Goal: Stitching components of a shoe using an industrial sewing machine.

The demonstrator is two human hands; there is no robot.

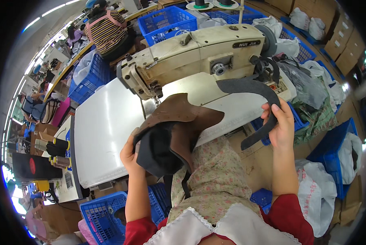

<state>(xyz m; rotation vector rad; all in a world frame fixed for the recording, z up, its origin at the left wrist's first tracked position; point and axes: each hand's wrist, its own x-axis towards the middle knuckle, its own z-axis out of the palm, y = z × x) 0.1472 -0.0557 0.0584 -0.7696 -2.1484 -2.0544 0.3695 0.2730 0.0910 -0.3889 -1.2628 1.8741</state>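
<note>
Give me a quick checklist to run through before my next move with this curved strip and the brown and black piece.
1. Dark curved strip gripped in the right hand: ok.
2. Brown and black piece held by the left hand: ok.
3. Strip apart from the piece: ok, a gap shows between them.
4. Strip lying wholly on the white table: not ok, its lower end is past the edge.
5. Sewing machine needle threaded: cannot tell, too small.

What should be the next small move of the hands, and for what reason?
Perhaps the right hand should bring the curved dark strip closer to the brown-and-black piece in the left hand: each hand holds one part, a gap shows between them, and both are at the sewing machine.
</note>
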